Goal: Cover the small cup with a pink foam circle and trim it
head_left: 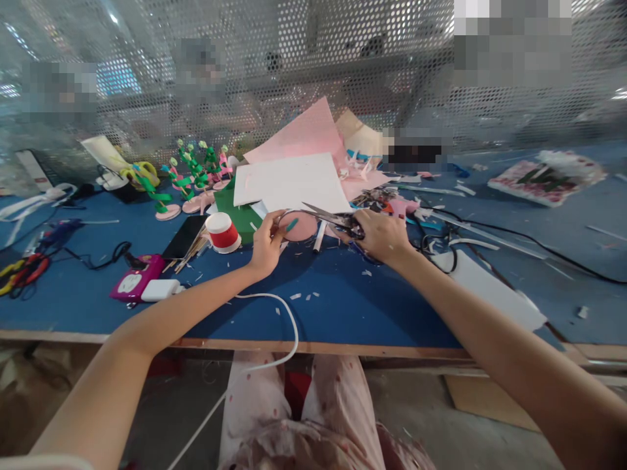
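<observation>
My left hand (267, 245) pinches a small round pink foam piece (301, 226) with a thin green strip on it. My right hand (382, 235) grips a pair of scissors (330, 217), whose open blades point left and meet the pink piece's upper edge. Both hands hover just above the blue table (333, 300). Behind them lie white (291, 183), pink (306, 134) and green (240, 214) sheets in a loose pile.
A red-and-white spool (223, 233) stands left of my left hand, beside a dark phone (183, 238) and sticks. Finished green-and-pink foam flowers (189, 176) stand at the back left. Cables (490, 228), white strips and scraps litter the right; a white cable (289, 320) hangs over the front edge.
</observation>
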Demonstrator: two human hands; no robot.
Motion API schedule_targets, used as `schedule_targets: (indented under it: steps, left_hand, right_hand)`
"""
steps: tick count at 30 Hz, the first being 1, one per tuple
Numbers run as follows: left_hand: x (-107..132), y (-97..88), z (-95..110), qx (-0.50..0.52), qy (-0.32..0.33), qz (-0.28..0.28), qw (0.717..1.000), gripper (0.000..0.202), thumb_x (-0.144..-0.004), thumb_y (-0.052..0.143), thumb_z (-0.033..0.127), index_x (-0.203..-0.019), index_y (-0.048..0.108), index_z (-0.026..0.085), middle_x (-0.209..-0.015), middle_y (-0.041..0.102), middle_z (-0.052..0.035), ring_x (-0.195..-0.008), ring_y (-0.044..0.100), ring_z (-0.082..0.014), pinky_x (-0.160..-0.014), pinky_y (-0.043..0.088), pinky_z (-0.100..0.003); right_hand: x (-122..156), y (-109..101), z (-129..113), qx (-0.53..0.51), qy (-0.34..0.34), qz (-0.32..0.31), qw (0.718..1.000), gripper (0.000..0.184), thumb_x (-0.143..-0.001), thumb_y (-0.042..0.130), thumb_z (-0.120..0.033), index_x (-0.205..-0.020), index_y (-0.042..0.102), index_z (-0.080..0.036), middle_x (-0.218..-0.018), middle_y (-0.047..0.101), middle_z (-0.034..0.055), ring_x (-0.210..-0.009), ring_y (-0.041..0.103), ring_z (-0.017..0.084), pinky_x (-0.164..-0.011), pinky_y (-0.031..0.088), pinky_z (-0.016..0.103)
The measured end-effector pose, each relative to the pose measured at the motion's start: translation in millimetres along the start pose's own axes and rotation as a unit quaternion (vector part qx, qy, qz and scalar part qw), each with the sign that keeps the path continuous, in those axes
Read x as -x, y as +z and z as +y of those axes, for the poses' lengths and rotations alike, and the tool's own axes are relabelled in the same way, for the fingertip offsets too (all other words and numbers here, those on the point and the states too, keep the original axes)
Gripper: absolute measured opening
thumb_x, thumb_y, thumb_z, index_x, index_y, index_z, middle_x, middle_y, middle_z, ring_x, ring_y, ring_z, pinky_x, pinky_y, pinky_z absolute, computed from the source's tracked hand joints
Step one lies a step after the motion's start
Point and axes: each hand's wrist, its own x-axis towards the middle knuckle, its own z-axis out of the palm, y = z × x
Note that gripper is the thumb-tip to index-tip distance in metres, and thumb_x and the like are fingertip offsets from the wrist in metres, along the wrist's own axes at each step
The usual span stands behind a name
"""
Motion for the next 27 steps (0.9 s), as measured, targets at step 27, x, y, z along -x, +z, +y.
schedule_targets:
  steps: [27]
  left_hand:
    - [1.2,1.4,-2.6,0.066,-0.051,-0.011,0.996,0.022,-0.082,0.058,0.026,-0.104,0.057,0.023,-0.094,0.065,-0.0037,-0.075,0.063,-0.0121,-0.058,0.056,-0.022]
  right_hand:
    - [3.0,-2.4,-7.7,0.036,-0.008,-0.038,0.999,0.058,-0.087,0.023,-0.057,-0.089,0.062,-0.013,-0.084,0.07,0.0135,-0.072,0.063,0.023,-0.051,0.021,0.026]
